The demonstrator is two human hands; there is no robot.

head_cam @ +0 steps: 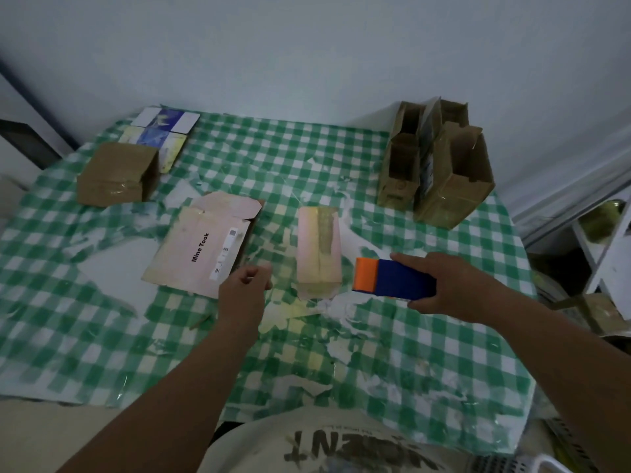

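Item: blue-orange tape dispenser (392,279), just right of pink box (319,252); right hand (440,285), fingers wrapped round it. Just left of box: left hand (244,285), fingers loosely curled, empty. Risk: unsteadied box may slide under dispenser pressure; tape skews.

Landmark: pink box (319,252), closed, with a taped seam along its top, on the green checked tablecloth (409,353).
Right hand (454,285): just right of the pink box, gripping a blue-and-orange tool (392,279); the orange end faces the box, near it but apart.
Left hand (244,285): just left of the pink box's near end, blurred, fingers loosely curled, holding nothing.
Flat carton (201,244): left of the pink box, lying flat, printed "Mine Took".
Brown box (116,175): well left of and behind the pink box.
Open brown boxes (437,165): behind and right of the pink box, upright, clustered together.
Printed cards (160,134): far behind and left of the pink box.
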